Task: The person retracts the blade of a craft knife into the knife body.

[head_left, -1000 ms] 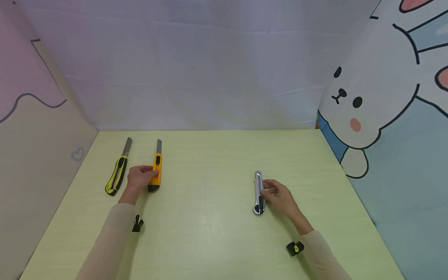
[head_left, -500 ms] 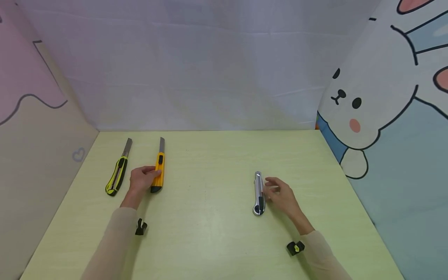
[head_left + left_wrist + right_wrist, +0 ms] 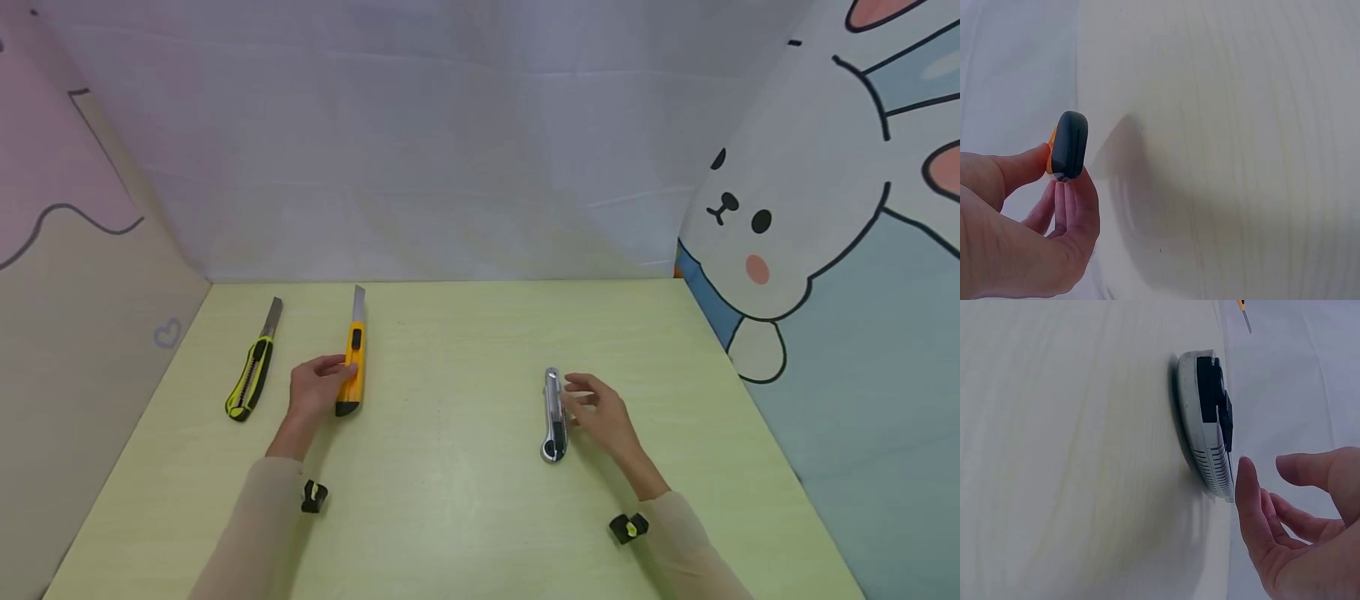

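My left hand [image 3: 318, 387] grips an orange utility knife [image 3: 352, 367] by its handle, with the steel blade [image 3: 358, 304] out and pointing away from me. In the left wrist view, thumb and fingers [image 3: 1075, 206] pinch the knife's black butt end [image 3: 1070, 145] a little above the table. A silver utility knife [image 3: 553, 412] lies flat on the right. My right hand [image 3: 603, 417] sits just beside it with relaxed fingers [image 3: 1247, 500] close to its ribbed edge [image 3: 1213, 456], not curled round it.
A yellow-and-black utility knife [image 3: 251, 375] with its blade out lies at the far left of the pale green table [image 3: 450, 500]. Cloth walls close in the back and both sides; the right wall shows a cartoon rabbit [image 3: 757, 225].
My left hand has carried the orange knife to the right and a little away from me. My right hand's fingers have eased off the silver knife, which has stayed put.
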Demonstrator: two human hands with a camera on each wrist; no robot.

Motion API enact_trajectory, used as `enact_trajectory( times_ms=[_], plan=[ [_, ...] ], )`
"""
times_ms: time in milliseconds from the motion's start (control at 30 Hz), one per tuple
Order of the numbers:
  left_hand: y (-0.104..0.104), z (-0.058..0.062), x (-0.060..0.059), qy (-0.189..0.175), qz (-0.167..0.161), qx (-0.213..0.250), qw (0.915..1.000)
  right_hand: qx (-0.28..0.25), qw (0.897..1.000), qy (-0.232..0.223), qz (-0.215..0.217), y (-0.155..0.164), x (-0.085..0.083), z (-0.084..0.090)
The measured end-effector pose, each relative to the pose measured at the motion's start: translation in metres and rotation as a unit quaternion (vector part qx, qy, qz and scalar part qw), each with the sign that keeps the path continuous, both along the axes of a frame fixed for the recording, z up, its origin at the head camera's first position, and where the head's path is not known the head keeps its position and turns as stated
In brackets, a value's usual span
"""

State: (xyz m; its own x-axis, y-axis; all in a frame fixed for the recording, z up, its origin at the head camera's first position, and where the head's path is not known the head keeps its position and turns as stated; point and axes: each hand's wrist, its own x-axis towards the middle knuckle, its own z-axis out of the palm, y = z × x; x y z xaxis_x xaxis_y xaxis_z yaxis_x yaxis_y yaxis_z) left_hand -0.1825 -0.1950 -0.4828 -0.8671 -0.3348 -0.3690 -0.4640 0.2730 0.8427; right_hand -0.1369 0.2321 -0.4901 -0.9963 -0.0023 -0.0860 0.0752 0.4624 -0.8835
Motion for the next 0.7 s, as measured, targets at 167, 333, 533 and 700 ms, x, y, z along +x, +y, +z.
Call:
enact_trajectory(
  times_ms=[167, 333, 533, 700],
  plan=[
    [0.008, 0.001, 0.004, 0.011, -0.004, 0.005, 0.9999, -0.005, 1.000, -0.002, 0.000, -0.004, -0.001, 0.003],
    [0.015, 0.002, 0.009, 0.022, -0.011, 0.013, 0.9996, -0.014, 1.000, -0.002, 0.001, -0.007, -0.002, 0.005],
    [0.026, 0.006, 0.014, 0.032, -0.011, 0.029, 0.9990, -0.036, 0.999, 0.003, 0.010, -0.012, -0.005, 0.005],
    [0.036, 0.009, 0.016, 0.030, -0.011, 0.041, 0.9987, -0.047, 0.999, 0.011, 0.018, -0.017, -0.007, 0.006]
  ],
)
